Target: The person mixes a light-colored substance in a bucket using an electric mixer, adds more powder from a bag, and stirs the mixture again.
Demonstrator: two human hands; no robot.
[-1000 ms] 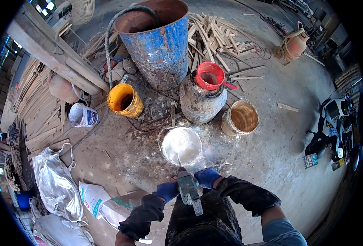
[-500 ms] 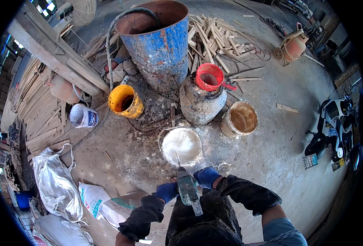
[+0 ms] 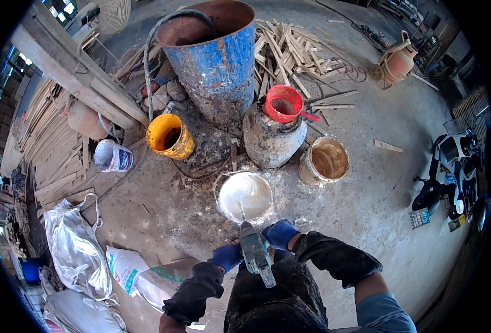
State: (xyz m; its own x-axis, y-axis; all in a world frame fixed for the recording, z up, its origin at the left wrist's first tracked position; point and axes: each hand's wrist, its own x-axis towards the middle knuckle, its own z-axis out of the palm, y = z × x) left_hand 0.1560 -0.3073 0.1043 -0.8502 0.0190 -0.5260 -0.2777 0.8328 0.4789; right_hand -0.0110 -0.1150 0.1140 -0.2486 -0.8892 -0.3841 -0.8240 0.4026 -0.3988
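Drill (image 3: 255,250) | left grip (image 3: 227,257) — clamped on its left side | right grip (image 3: 280,235) — likewise, farther forward (forearms (image 3: 337,260) angled inward)

Here I count two gloved hands (image 3: 227,258), one drill (image 3: 253,248), four open buckets (image 3: 186,146), one red dipper (image 3: 285,95), one rusty drum (image 3: 215,72) and one fan (image 3: 112,14).

Workshop, shown by scrap wood (image 3: 295,47) and a rusty drum (image 3: 209,66).
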